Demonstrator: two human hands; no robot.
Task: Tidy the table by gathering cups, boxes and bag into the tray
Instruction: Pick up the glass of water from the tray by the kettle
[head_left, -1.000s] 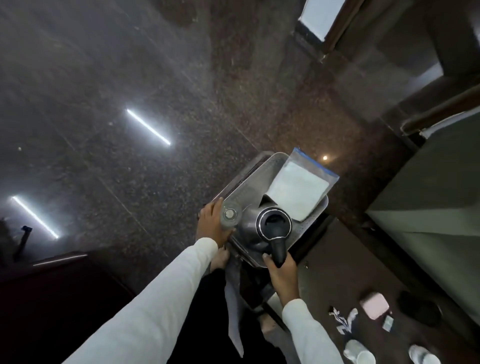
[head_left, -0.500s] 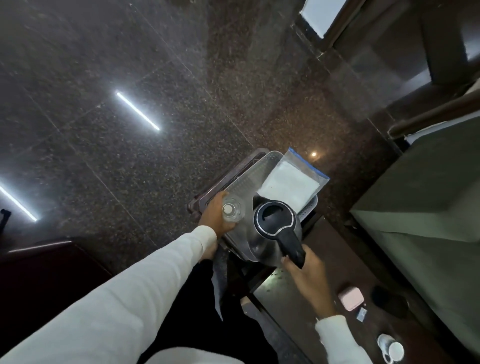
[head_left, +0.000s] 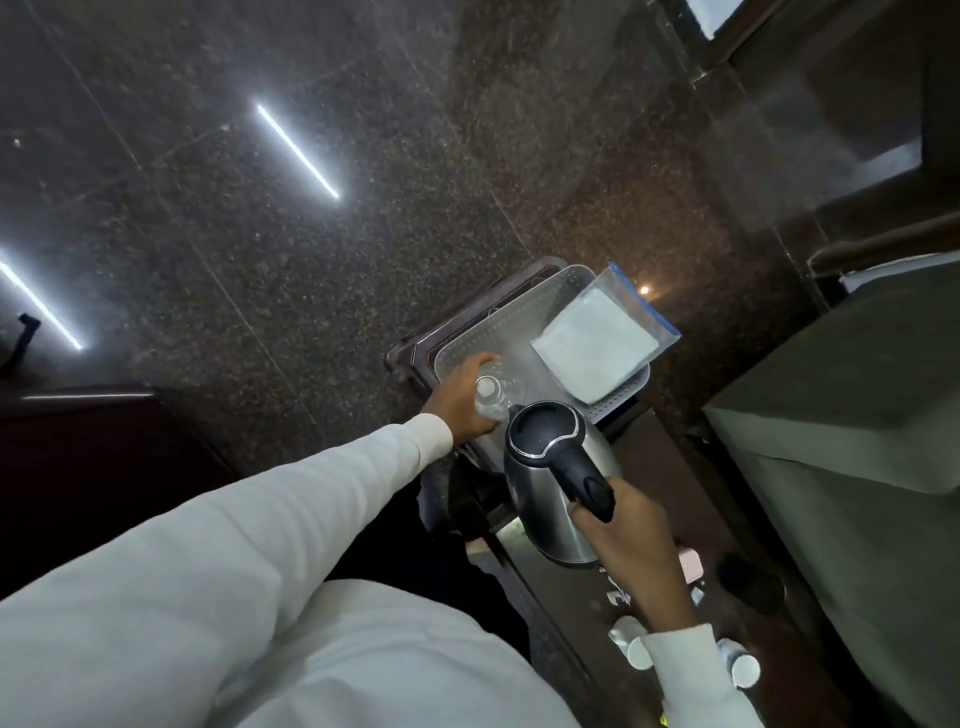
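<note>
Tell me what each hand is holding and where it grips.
Left hand grips a clear bottle around its side; right hand holds the kettle by its black handle.

Scene was dim overall. Polished dark stone floor (head_left: 311, 260) carried two hard white streak reflections (head_left: 297, 150), the brightest areas in frame, plus one small warm glint (head_left: 644, 290) near the far end of the tray (head_left: 467, 343). White sleeves (head_left: 234, 519) read pale grey-green, evenly lit. Kettle (head_left: 550, 499) showed soft highlights on its steel body. Fine grain and slight softness throughout; wide-angle stretch was marked toward the edges. Lower left corner was near black.
</note>
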